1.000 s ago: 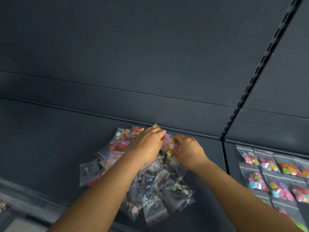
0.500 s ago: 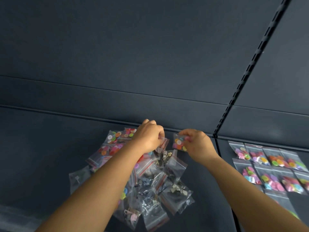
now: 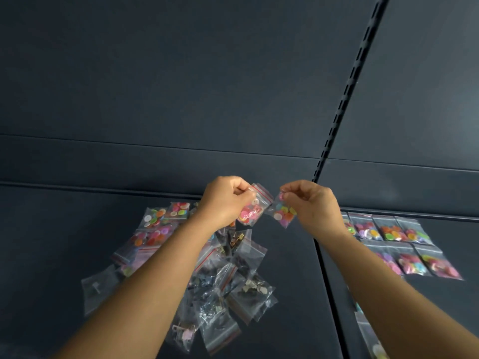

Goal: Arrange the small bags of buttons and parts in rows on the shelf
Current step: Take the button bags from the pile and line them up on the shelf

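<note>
My left hand [image 3: 225,200] pinches a small clear bag of pink and red buttons [image 3: 252,210] by its top, lifted above the shelf. My right hand [image 3: 311,202] pinches a second bag of mixed coloured buttons [image 3: 283,213] just to the right of it; the two bags almost touch. Below them a loose pile of bags [image 3: 207,268] lies on the dark shelf [image 3: 290,281], button bags at its far left and bags of metal parts nearer me. My forearms hide part of the pile.
Two rows of button bags [image 3: 396,244] lie flat on the right shelf section, past a seam in the shelf. More bags [image 3: 368,330] run along the right section's near edge. A slotted upright [image 3: 344,99] rises on the back wall.
Both hands have risen from the pile, each with a button bag. The view has shifted, so the pile and rows sit lower and further left.
</note>
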